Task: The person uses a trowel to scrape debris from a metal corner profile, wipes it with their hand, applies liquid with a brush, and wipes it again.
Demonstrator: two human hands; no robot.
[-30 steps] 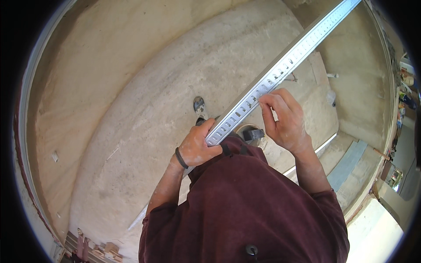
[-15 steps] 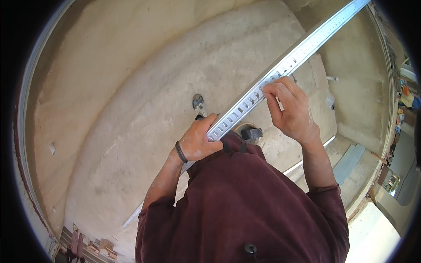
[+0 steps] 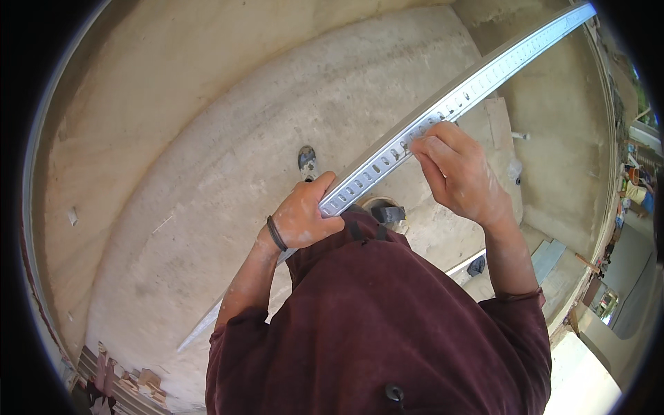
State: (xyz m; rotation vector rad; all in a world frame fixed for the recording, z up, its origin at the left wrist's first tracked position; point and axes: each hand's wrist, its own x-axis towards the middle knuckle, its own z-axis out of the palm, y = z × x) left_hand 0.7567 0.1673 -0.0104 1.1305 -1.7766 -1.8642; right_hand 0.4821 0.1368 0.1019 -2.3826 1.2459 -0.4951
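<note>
A long silvery metal channel (image 3: pixel 477 84) with a row of slots runs slantwise from in front of my body to the far upper right. My left hand (image 3: pixel 301 213) is closed round its near part, thumb on the slotted face. Behind that hand and forearm, a pale length (image 3: pixel 200 330) continues to the lower left. At the slots farther up, my right hand (image 3: pixel 456 169) pinches thumb and forefinger together against the channel. Whatever lies between those fingertips is hidden. Grey-brown dabs of material show in several slots near them.
Below the channel stands a bucket (image 3: pixel 377 203) with a dark block-like thing (image 3: pixel 391 214) at its rim. My shoes (image 3: pixel 306 159) are on the dusty floor. A pipe stub (image 3: pixel 521 136) juts from the right wall, above grey boards (image 3: pixel 548 259). Scraps (image 3: pixel 148 379) lie lower left.
The channel has tipped slightly flatter, and my left hand has shifted a little left and up with it. My right hand still pinches at the slots. A second shoe has come into view at the right.
</note>
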